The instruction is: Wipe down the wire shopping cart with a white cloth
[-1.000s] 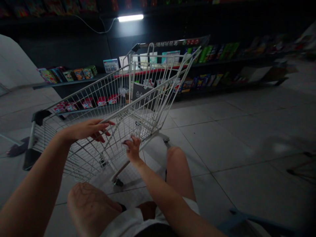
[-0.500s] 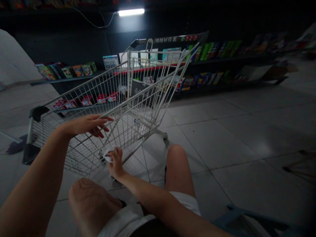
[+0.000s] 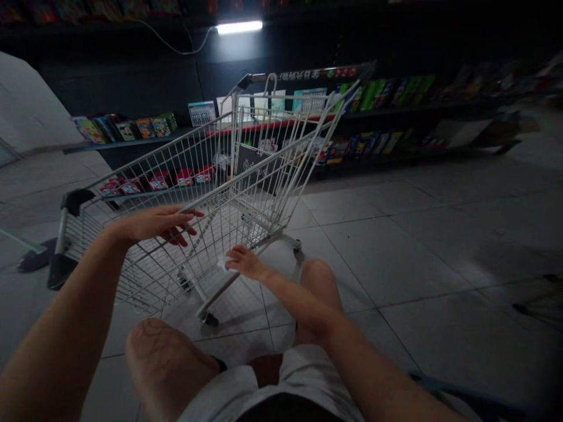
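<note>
A grey wire shopping cart (image 3: 246, 174) stands in front of me, its handle toward the shelves. My left hand (image 3: 165, 224) lies over the cart's near upper rail with its fingers loosely extended and hanging over the wires; nothing is in it. Lower down, my right hand (image 3: 244, 261) has its fingers closed on a crumpled white cloth (image 3: 225, 262), held against the lower part of the cart's near side, just above the base frame. The palm and part of the cloth are hidden by the fingers.
Behind the cart run dark shelves (image 3: 378, 109) with boxed and bagged goods, under a lit tube lamp (image 3: 240, 27). Cart casters (image 3: 210, 319) rest on the tiled floor near my knees. A mop head (image 3: 37, 256) lies at left; a blue-grey object (image 3: 461, 392) is at lower right.
My right hand has slid the white cloth to the right and slightly up along the cart's lower side. My left hand has stayed on the rail. The view has shifted slightly.
</note>
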### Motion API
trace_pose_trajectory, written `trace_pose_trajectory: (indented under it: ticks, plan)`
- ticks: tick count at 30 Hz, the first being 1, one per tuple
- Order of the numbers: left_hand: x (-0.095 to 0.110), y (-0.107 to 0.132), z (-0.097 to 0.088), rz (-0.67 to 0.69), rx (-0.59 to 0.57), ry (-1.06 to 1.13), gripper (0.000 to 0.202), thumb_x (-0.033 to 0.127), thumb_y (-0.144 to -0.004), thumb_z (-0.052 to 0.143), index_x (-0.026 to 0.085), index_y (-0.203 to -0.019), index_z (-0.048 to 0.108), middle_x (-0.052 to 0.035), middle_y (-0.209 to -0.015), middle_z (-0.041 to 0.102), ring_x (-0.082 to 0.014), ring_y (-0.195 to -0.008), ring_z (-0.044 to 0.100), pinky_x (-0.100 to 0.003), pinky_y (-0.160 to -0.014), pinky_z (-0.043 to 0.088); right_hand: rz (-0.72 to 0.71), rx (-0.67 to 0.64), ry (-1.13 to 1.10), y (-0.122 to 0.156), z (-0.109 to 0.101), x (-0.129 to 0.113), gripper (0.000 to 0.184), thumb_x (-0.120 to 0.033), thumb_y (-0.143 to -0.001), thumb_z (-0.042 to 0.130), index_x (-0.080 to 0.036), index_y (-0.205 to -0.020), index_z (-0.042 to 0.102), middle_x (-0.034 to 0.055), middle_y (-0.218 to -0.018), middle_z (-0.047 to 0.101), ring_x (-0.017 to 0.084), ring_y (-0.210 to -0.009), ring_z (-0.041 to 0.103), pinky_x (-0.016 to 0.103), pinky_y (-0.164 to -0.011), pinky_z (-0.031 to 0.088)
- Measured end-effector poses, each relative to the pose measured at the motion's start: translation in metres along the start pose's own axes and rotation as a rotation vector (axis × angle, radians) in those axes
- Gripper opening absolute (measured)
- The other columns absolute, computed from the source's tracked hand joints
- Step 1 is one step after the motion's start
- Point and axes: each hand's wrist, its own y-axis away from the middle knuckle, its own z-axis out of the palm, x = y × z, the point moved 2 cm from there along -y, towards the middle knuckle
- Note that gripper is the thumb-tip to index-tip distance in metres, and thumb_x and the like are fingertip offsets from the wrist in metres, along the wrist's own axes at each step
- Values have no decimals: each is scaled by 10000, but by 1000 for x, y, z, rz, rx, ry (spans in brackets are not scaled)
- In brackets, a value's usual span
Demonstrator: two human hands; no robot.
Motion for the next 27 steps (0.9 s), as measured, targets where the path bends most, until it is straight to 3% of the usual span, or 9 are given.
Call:
trace_pose_trajectory:
  ticks: [5,8,11,13,16,19,22,25,27]
  plan:
    - [2,-3,1,12,11,-8,710,615,-868,452,258,-1481,466,-138,-1212,723,-263,-916,743,-353,-799,596,302,494,113,-11,-98,90,212,-111,-782,473,-168,-889,647,86,-925,615,195,-970,543,374,-963,466]
    - [6,-4,3,37,11,2,702,616,-868,462,251,-1468,481,-146,-1200,723,-265,-901,743,-370,-802,599,447,758,159,-35,-124,104,429,-53,-791,284,-78,-1087,593,106,-993,564,179,-966,517,362,-928,462]
    - [8,-4,4,9,20,15,704,604,-864,470,244,-1469,480,-148,-1205,720,-257,-891,743,-375,-821,601,474,921,154,-63,-106,71,390,-88,-823,309,-68,-1068,613,111,-1009,563,165,-968,516,310,-905,459]
    - [9,-4,4,-5,31,11,713,605,-856,479,242,-1471,480,-146,-1195,723,-257,-892,742,-376,-825,603,432,900,152,-72,-74,31,257,-132,-832,435,-113,-955,660,115,-1020,581,183,-1007,526,321,-927,455]
    - [9,-3,3,9,37,-1,728,629,-849,486,247,-1468,482,-146,-1174,728,-265,-887,742,-397,-827,605,277,646,182,-61,-22,-28,146,-166,-825,569,-176,-894,697,120,-1099,598,231,-1086,540,381,-955,460]
    - [6,0,2,24,33,1,737,656,-844,483,258,-1464,482,-141,-1177,726,-265,-874,743,-403,-827,605,-141,265,204,-40,-1,-60,174,-158,-848,585,-236,-904,730,76,-1063,637,199,-1057,570,367,-963,476]
    - [3,3,1,10,25,32,774,683,-825,495,247,-1464,480,-143,-1201,719,-266,-905,740,-387,-848,603,-419,194,179,-41,-40,-62,204,-164,-870,557,-256,-910,734,52,-1075,624,173,-1048,579,357,-975,500]
    - [3,3,1,-2,23,41,786,678,-816,508,246,-1472,474,-142,-1202,720,-271,-921,738,-383,-848,605,-186,604,144,-81,-111,-53,234,-223,-910,504,-209,-1023,708,109,-1258,518,224,-1200,520,433,-1031,498]
    - [3,2,2,4,27,32,769,658,-826,504,247,-1475,470,-140,-1200,722,-268,-915,739,-379,-837,606,-37,769,159,-111,-139,-50,310,-199,-932,439,-191,-1144,664,127,-1397,425,241,-1333,442,471,-1091,469]
